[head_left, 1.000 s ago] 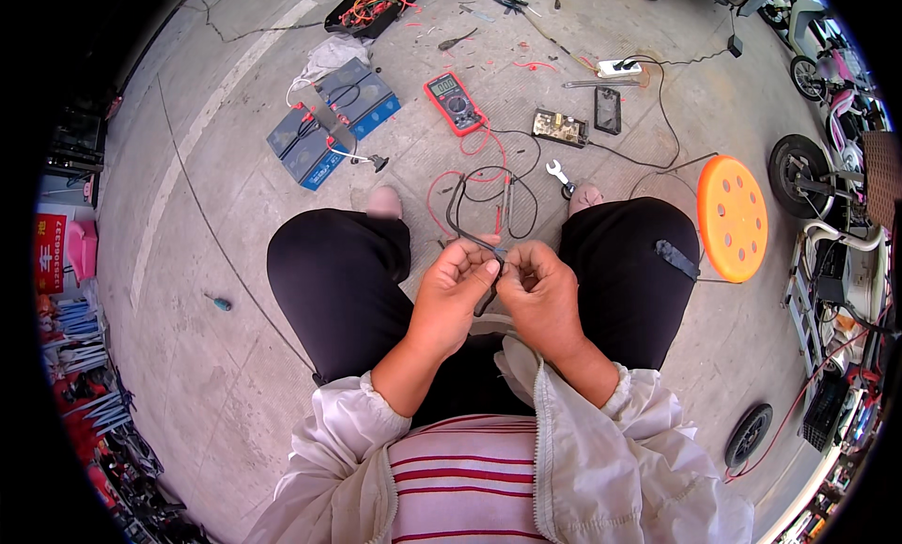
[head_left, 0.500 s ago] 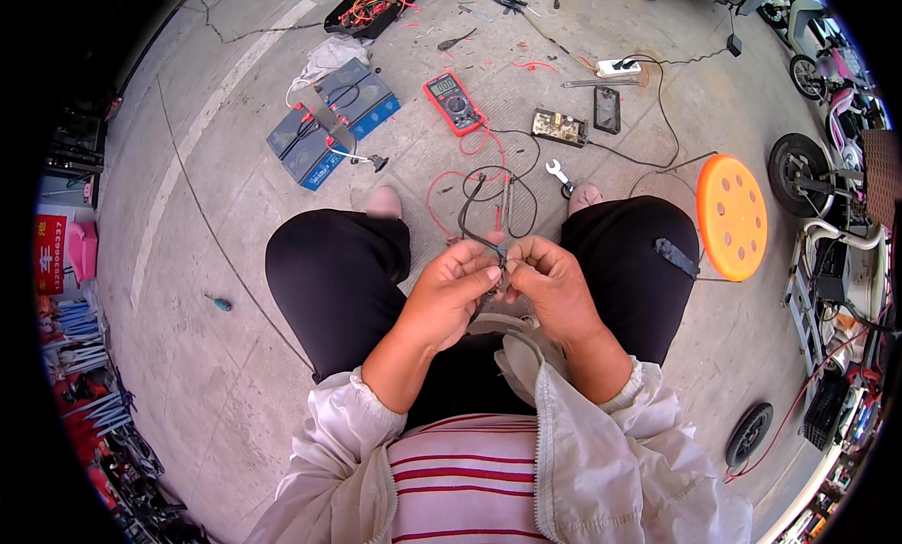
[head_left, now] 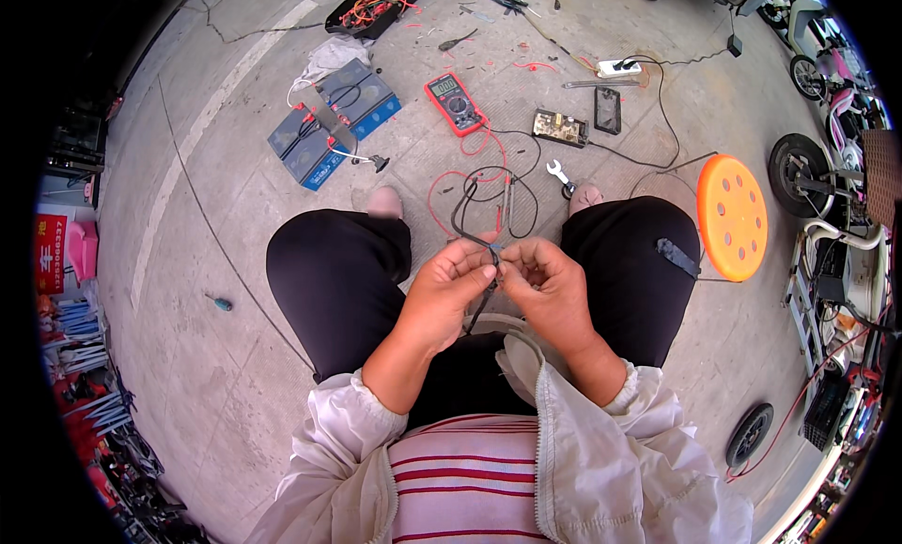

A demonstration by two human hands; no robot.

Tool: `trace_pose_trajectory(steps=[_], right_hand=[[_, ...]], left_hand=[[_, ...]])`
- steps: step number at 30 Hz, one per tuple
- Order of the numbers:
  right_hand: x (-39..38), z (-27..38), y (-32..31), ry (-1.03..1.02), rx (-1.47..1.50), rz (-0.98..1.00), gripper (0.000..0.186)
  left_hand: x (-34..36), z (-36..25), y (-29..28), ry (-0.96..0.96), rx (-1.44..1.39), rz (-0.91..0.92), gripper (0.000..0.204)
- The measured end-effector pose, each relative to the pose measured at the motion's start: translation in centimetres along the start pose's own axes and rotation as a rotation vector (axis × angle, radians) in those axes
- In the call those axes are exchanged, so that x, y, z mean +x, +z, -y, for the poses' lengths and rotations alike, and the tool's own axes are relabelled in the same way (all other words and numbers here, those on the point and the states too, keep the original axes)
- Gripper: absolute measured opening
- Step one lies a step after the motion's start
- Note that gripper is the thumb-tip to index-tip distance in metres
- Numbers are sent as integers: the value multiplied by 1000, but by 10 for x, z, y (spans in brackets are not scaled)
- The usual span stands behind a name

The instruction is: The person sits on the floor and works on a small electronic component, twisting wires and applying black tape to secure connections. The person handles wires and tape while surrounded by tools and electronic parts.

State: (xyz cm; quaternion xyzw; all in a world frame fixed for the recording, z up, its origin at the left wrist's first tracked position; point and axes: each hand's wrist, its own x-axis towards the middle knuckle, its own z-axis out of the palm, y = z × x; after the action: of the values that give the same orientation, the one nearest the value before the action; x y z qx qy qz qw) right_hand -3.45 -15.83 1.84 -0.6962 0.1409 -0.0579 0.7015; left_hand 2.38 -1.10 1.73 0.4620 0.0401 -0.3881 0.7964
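Between my knees, both hands meet over a black cable [head_left: 462,209]. My left hand [head_left: 451,286] pinches it between thumb and fingers, and a loop of it rises above the fingertips while an end hangs below. My right hand [head_left: 543,279] is closed at the same spot, its thumb and forefinger pinched at the cable; the tiny part between them is hidden. Past the hands lie a red multimeter [head_left: 454,104] with red and black test leads, and an opened case with a circuit board [head_left: 560,128].
Blue batteries [head_left: 324,131] lie ahead to the left, an open-ended wrench [head_left: 559,175] near my right foot. An orange stool [head_left: 732,217] stands right of my knee. Farther off are a white power strip [head_left: 618,69] and a black tray [head_left: 376,8] of wires. A small screwdriver [head_left: 219,303] lies left.
My right hand has shifted slightly left and its fingers have curled more. The cable's loop has swung a little left, and its lower end shows more below the hands.
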Motion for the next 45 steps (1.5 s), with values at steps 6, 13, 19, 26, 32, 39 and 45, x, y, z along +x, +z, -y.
trace_pose_trajectory(steps=[6, 13, 19, 26, 32, 39, 45], right_hand=[[-1, -1, 1, -15, -128, -54, 8], [0, -2, 2, 35, 62, -49, 7], [2, -3, 1, -16, -45, -25, 5], [1, 11, 3, -7, -4, -63, 6], [1, 0, 2, -158, -251, -116, 9], [0, 8, -2, -303, -283, 18, 33], [3, 5, 1, -347, -237, 240, 43]], left_hand=[[2, 10, -5, 79, 94, 23, 43], [2, 8, -6, 66, 38, 6, 47], [3, 10, -8, 51, 81, 32, 46], [0, 9, -12, -36, 12, -11, 26], [0, 12, -11, 32, 134, -32, 13], [-7, 3, -13, 34, 360, -54, 9], [-16, -12, -9, -21, 408, 47, 11]])
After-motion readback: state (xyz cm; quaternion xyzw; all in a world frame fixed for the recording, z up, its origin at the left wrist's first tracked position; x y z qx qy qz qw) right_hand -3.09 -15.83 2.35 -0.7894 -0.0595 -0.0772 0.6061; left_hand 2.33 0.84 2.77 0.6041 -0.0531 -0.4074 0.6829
